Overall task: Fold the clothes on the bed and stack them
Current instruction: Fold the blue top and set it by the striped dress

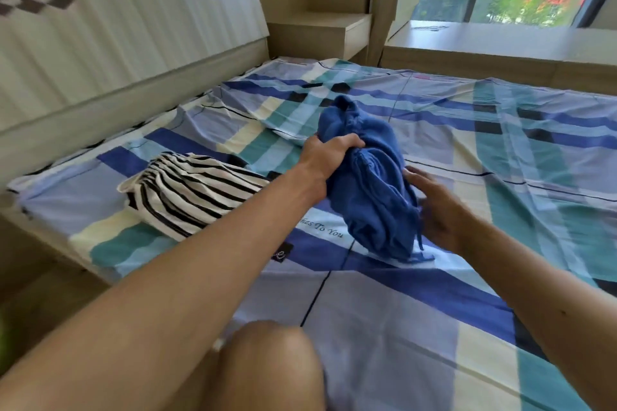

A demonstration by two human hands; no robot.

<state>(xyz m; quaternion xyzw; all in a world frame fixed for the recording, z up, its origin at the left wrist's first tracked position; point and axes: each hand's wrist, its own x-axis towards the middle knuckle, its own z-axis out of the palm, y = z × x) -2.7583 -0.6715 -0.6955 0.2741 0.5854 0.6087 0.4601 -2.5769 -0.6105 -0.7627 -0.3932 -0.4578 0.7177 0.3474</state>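
Observation:
A crumpled blue garment (370,183) with drawstrings hangs bunched just above the bed (417,327), its lower end touching the checked sheet. My left hand (325,158) grips its upper part, fingers curled over the cloth. My right hand (434,203) is at the garment's right side, fingers spread against the fabric and partly behind it. A black-and-white striped garment (190,192) lies folded on the sheet to the left, under my left forearm.
A padded headboard (110,43) runs along the left side of the bed. A wooden bedside shelf (327,30) and a window ledge (500,40) stand beyond the far edge. My bare knee (270,364) is at the bottom middle.

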